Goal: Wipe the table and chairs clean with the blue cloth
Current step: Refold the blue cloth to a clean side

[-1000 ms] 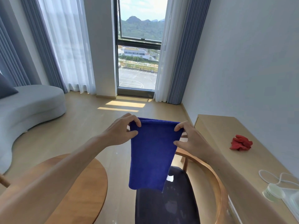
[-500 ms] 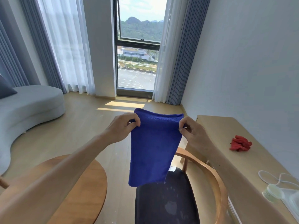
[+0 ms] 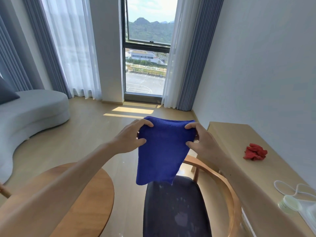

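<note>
Sunlit floor lies beyond, while left hand (image 3: 127, 140) and right hand (image 3: 204, 142) pinch the blue cloth (image 3: 162, 151) above the chair (image 3: 174, 207); wiping seems not begun, so lowering it to the seat comes next.

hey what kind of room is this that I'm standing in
Probably a living room in a high-rise flat or hotel suite. A curved grey sofa sits on the left, floor-length curtains frame a tall window that looks down on a car park and hills, and a round wooden table stands beside a chair.
</note>
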